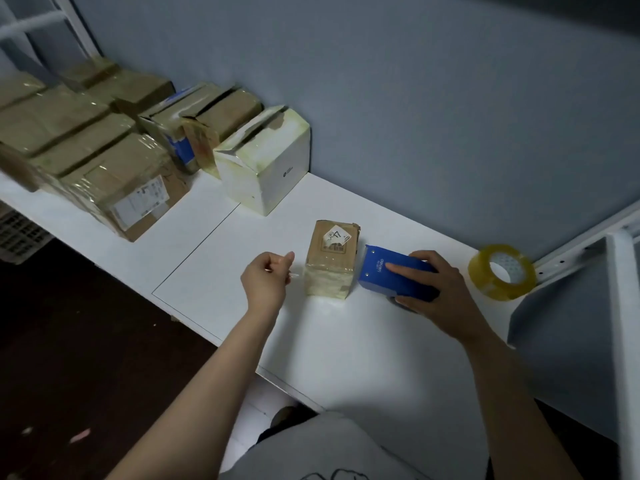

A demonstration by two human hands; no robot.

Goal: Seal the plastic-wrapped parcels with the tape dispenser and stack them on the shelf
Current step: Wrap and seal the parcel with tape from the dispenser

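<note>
A small brown parcel [330, 259] with a white label stands upright on the white shelf [346, 341], its lower half wrapped in clear tape. Just to its right, my right hand [436, 292] grips the blue tape dispenser [391, 271], whose front end sits close to the parcel's right side. My left hand [266, 280] is left of the parcel, fingers pinched on a clear strip of tape that runs toward the parcel's left face.
A roll of yellowish clear tape [502, 271] stands at the right by a white metal frame [620, 306]. A white box [266, 168] and several taped brown parcels [114, 174] are stacked along the blue wall at the back left. Dark floor lies below left.
</note>
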